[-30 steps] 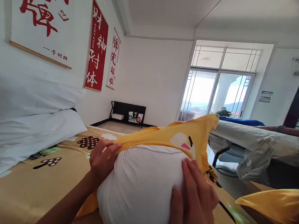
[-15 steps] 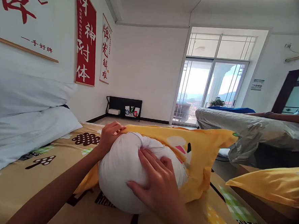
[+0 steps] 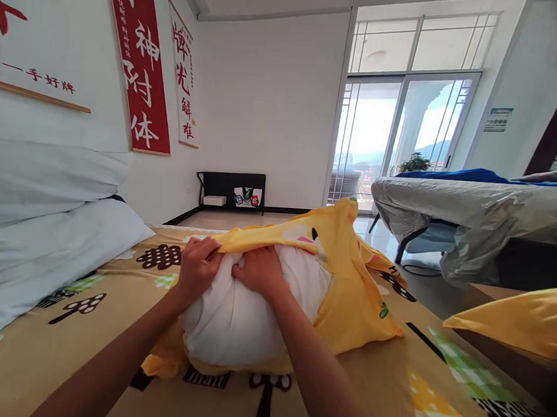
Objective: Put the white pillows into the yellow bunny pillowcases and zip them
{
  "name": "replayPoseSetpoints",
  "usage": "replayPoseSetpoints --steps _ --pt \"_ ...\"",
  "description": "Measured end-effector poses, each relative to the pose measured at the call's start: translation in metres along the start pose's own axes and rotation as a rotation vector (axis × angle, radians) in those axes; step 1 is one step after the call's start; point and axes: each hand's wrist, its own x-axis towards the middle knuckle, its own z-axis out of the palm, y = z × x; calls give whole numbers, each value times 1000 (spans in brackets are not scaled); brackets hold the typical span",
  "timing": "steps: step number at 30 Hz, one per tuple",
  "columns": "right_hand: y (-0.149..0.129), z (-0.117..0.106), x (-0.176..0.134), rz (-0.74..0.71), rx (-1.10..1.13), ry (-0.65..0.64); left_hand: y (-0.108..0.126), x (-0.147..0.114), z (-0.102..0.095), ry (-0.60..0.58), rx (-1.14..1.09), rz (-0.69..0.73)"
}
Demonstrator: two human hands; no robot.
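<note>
A white pillow (image 3: 238,322) lies partly inside a yellow pillowcase (image 3: 353,301) with a cartoon face print, its near end bulging from the opening. My left hand (image 3: 201,263) is closed on the left part of the opening's upper edge, thumb and fingers pinching the cloth. Against the top of the pillow presses my right hand (image 3: 261,271), its fingers curled into the white fabric and the fingertips hidden under the yellow edge. Both rest on a tan bed sheet (image 3: 371,396) with mushroom and tree prints.
White pillows (image 3: 60,233) are stacked at the left against the wall. At the right edge lies another yellow pillow (image 3: 521,318). A plastic-covered table (image 3: 430,196) with blue cloth and a person's arm (image 3: 554,175) stands beyond. A black shelf (image 3: 218,183) is at the far wall.
My right hand has moved from the pillow's front up to the opening's edge, pushing inward. The pillowcase's upper edge now covers more of the pillow, and its far corner has shifted left.
</note>
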Motion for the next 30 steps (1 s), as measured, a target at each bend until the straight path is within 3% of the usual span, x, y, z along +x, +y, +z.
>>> replayPoseSetpoints --steps 5,8,11,15,18,21,24,27,30 --pt "9 24 3 -85 25 220 -39 -24 -12 -43 252 330" --pt "4 24 0 -82 -22 269 -56 -34 -18 -57 399 344" --pt "0 21 -4 -27 -54 279 -64 -44 -20 -140 513 62" --pt "6 32 -20 32 -94 236 -66 -58 -20 -516 479 -485" --pt "13 48 -51 51 -147 310 -65 -64 -19 -674 389 -652" --pt "9 56 -89 -26 -167 345 -58 -58 -18 -647 321 -617" --pt "-17 50 -111 -210 -127 336 -45 -38 -21 -590 240 -561" --pt "-53 37 -109 -320 -95 420 -25 -10 -34 -495 110 -465" --pt "-73 26 -99 -248 -95 490 -2 14 -52 -419 34 -396"
